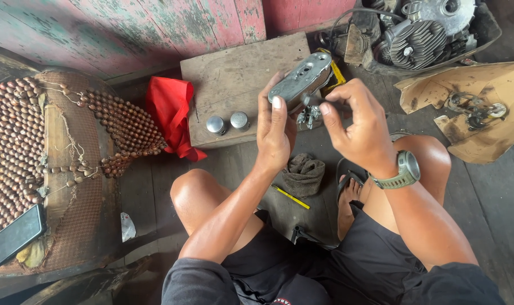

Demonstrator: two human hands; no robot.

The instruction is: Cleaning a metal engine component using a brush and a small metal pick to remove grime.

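Fingers of both my hands pinch a grey metal cover (300,80) above my knees: left hand (275,133) curled under it, right hand (356,127) gripping its near edge. Floor beyond lies crowded; two caps (227,123) sit on a board (234,85), engine parts (421,36) fill a tray.

Red cloth (171,113) beside a wooden board (234,79) bearing two small metal cylinders (227,123). Beaded seat cover (19,147) at left, with a dark phone (16,235). Engine parts (423,34) in the upper right corner.
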